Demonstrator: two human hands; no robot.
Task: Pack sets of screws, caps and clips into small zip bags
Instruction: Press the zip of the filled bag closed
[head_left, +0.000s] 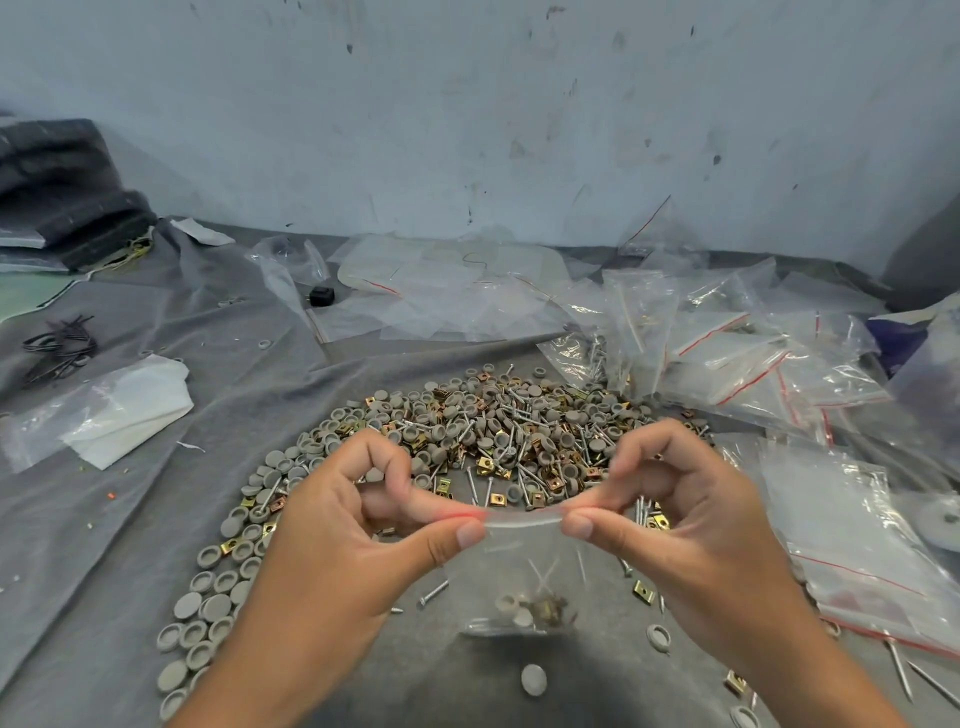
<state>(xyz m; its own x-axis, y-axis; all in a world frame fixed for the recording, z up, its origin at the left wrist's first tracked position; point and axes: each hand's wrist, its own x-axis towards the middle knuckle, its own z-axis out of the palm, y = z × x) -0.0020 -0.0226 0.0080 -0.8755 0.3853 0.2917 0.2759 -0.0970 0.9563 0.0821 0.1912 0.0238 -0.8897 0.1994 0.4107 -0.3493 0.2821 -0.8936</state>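
Clear plastic zip bag (519, 577) hangs btwn both hands over the parts pile (483, 431), few screws/caps at its bottom. Left hand (358, 525) & right hand (670, 514) pinch the zip strip's ends. Limp, light, prob slippery: grip at the stiffer seal.

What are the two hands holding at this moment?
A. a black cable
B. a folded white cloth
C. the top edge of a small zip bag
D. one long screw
C: the left hand and the right hand each pinch one end of the top edge of the small zip bag, which hangs between them with caps and screws inside.
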